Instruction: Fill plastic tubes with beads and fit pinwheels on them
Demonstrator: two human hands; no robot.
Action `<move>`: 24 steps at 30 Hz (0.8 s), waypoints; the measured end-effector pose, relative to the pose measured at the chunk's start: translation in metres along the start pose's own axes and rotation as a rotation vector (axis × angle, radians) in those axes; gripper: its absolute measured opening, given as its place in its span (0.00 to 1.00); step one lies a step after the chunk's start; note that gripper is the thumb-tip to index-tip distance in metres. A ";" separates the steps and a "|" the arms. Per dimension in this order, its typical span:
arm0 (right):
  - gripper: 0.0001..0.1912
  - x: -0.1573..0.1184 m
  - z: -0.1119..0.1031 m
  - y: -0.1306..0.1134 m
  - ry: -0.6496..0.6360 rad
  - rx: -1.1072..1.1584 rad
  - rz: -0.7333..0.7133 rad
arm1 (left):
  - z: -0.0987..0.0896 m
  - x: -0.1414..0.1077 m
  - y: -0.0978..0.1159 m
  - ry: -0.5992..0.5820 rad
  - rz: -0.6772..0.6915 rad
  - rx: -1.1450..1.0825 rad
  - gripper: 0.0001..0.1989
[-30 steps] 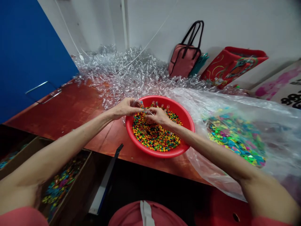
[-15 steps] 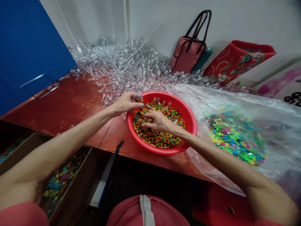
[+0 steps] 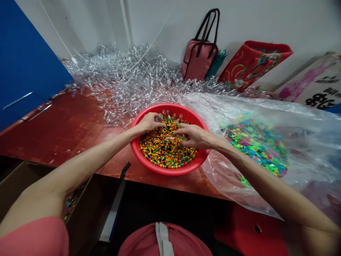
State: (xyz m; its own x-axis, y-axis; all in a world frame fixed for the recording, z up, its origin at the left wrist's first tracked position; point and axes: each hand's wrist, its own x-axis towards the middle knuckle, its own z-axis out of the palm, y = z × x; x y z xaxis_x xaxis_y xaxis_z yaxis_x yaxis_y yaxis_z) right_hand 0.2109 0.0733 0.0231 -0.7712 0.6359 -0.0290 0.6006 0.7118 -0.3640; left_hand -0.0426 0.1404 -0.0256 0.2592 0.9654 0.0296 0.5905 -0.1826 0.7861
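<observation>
A red basin (image 3: pixel 170 172) stands on the table, filled with small round multicoloured beads (image 3: pixel 165 154). Over its far left part, my left hand (image 3: pixel 149 122) has its fingers curled round clear plastic tubes (image 3: pixel 160 117), which the fingers partly hide. At the right side of the basin my right hand (image 3: pixel 195 136) hovers low over the beads. Between its thumb and fingers is a clear plastic tube (image 3: pixel 172 138), lying nearly level. A few tubes with beads in them (image 3: pixel 167 113) stand upright in the beads near the far rim.
Behind the basin lies a big heap of clear tubes (image 3: pixel 138 81). A clear plastic bag (image 3: pixel 306 142) of colourful plastic pieces (image 3: pixel 258 145) spreads to the right. A pink bag (image 3: pixel 198 60) and a red bag (image 3: pixel 253 67) lean by the wall. Below left is an open cardboard box (image 3: pixel 23 181).
My left hand has come down from the basin's rim into its far left part. My right hand has shifted right within the basin, and a tube now shows in its fingers. The view has turned slightly.
</observation>
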 end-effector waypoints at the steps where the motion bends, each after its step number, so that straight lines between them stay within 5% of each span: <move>1: 0.20 -0.006 -0.006 0.008 0.001 -0.049 -0.005 | -0.003 -0.001 0.001 0.039 0.005 0.041 0.10; 4: 0.19 -0.013 -0.006 0.022 -0.111 -0.210 -0.011 | -0.012 -0.011 0.010 0.123 0.064 0.071 0.13; 9: 0.13 -0.002 0.023 0.020 -0.188 -0.314 0.102 | -0.009 -0.041 0.023 -0.006 0.017 -0.214 0.16; 12: 0.12 0.001 0.029 0.023 -0.027 -0.080 0.177 | -0.002 -0.059 0.024 -0.039 -0.063 -0.382 0.17; 18: 0.17 0.009 0.026 0.013 0.262 0.763 0.265 | 0.022 -0.082 0.036 -0.153 -0.086 -0.619 0.23; 24: 0.24 0.021 0.039 -0.013 0.356 0.918 0.186 | 0.038 -0.087 0.049 -0.233 -0.086 -0.863 0.23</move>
State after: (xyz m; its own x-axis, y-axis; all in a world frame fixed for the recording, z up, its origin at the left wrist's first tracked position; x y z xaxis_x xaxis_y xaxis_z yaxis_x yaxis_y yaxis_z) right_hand 0.1784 0.0662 -0.0088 -0.4831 0.8730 0.0671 0.1945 0.1818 -0.9639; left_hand -0.0076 0.0406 -0.0133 0.4443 0.8899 -0.1032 -0.1400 0.1828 0.9731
